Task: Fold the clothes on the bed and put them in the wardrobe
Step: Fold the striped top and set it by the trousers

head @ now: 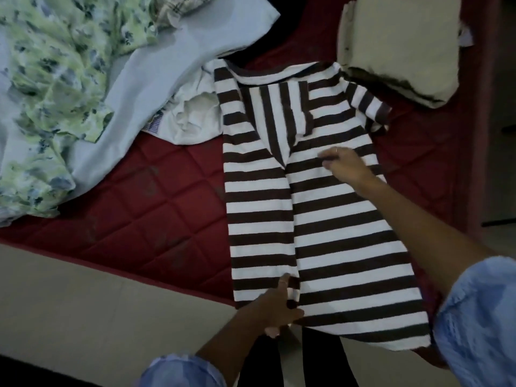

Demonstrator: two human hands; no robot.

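Quilted red mattress (156,196) with diamond stitching carries everything. Pale blue sheet (156,65) and floral green cloth (53,79) lie bunched far left. Brown-and-white striped knit top (329,224) lies flat, left side folded inward. Right hand (344,164) seems to pinch its chest fabric; left hand (275,304) grips the hem. Cream folded pile (402,43) sits beyond.
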